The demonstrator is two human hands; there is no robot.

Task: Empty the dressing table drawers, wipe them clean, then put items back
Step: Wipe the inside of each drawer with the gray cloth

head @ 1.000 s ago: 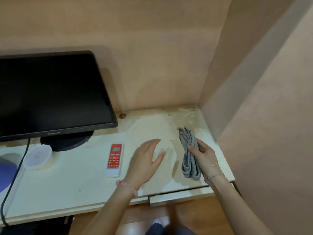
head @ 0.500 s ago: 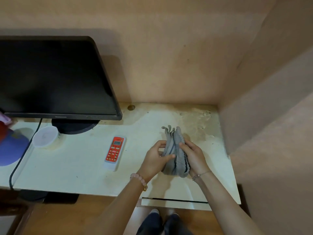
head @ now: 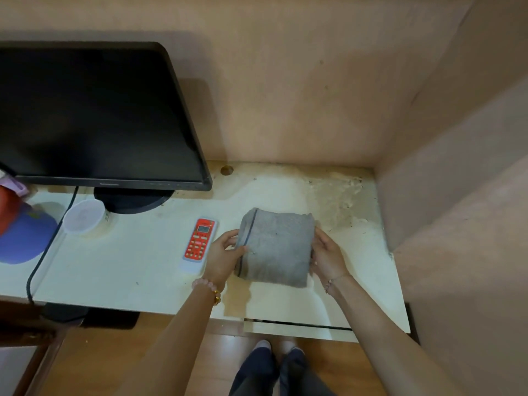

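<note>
A folded grey cloth (head: 275, 248) is held flat just above the white dressing table top (head: 128, 270), right of centre. My left hand (head: 224, 257) grips the cloth's left edge, thumb on top. My right hand (head: 325, 257) holds its right edge, fingers curled around it. Below the table's front edge, the white front of a drawer (head: 300, 331) shows slightly pulled out; its inside is hidden.
A red and white remote (head: 199, 244) lies just left of my left hand. A black monitor (head: 94, 115) stands at the back left, with a round white lid (head: 84, 216), a black cable (head: 43, 258) and a purple cap (head: 23, 238). Stained tabletop and a side wall lie to the right.
The cloth was a narrow bundle held upright in my right hand; my left hand joined, and both hands have spread it into a flat folded square.
</note>
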